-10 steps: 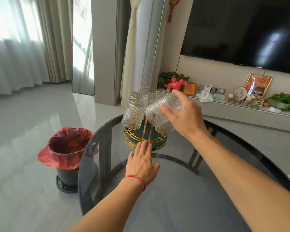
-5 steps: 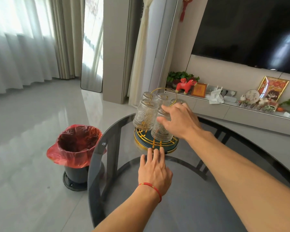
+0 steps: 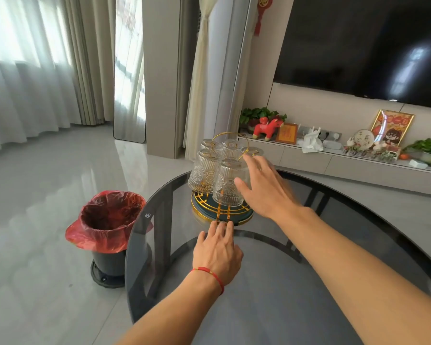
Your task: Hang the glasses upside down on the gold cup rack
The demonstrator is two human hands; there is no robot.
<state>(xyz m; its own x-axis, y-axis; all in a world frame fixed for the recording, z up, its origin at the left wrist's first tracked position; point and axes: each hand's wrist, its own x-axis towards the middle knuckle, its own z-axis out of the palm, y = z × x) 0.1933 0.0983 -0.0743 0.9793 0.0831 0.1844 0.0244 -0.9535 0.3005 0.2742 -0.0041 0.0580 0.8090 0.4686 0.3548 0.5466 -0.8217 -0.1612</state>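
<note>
Now my right hand (image 3: 264,192), open and empty, touched the upside-down ribbed clear glass (image 3: 228,183) at its nine o'clock, axis upright on the gold wire cup rack (image 3: 222,212).

Daylight comes through sheer white curtains (image 3: 23,78) onto a glossy grey tile floor (image 3: 47,195), where a red-lined bin (image 3: 107,225) stands left of the round dark glass bench (image 3: 271,307), beneath a wall-mounted television (image 3: 373,43).

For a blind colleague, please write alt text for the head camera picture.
Ribbed glasses hang upside down on a gold cup rack on a dark glass table. The open right hand is beside them; the left hand lies flat before the rack.
</note>
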